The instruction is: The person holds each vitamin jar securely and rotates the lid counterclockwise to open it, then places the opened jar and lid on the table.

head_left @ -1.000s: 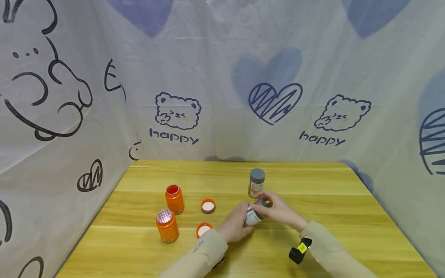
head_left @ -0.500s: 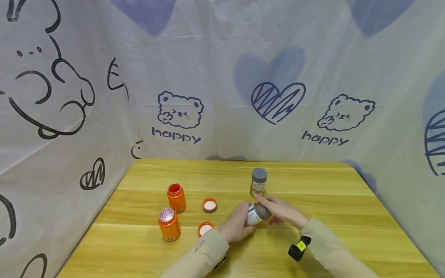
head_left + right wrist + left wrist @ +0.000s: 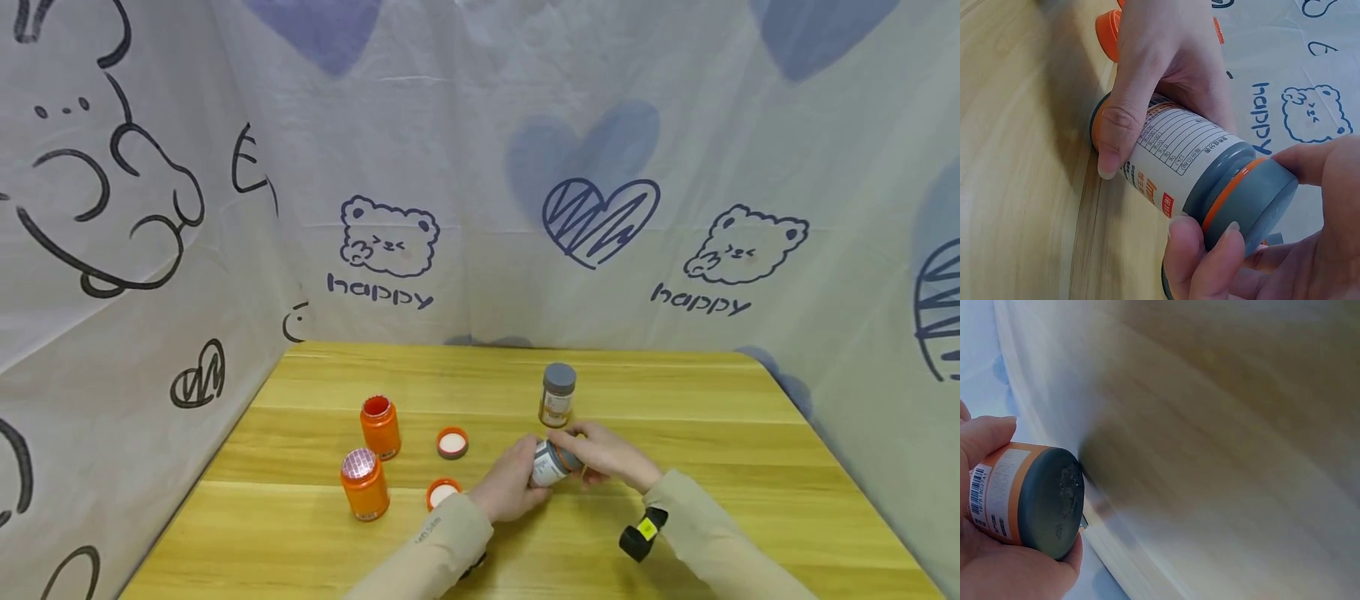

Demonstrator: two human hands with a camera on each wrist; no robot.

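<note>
Bottle (image 3: 1179, 150), tilted at five o'clock in the head view, is wrapped by the left hand (image 3: 513, 485); the right hand (image 3: 606, 455) pinches its cap (image 3: 1252, 203). A loose left grip might let it spin; a jerk might topple the jar (image 3: 557, 406) at its twelve o'clock.

The left hand (image 3: 1169, 59) reaches in from the top and grips a bottle (image 3: 1179, 147) with a white printed label, its thumb laid along the side. The right hand (image 3: 1319, 253), at lower right, holds the grey cap (image 3: 1257, 200) between thumb and fingers; an orange ring (image 3: 1230, 191) shows at the cap's edge. Behind are the wooden tabletop (image 3: 1016, 162), an orange object (image 3: 1107, 36) partly hidden, and a pale cloth (image 3: 1250, 62) printed "happy" beside a bear.
</note>
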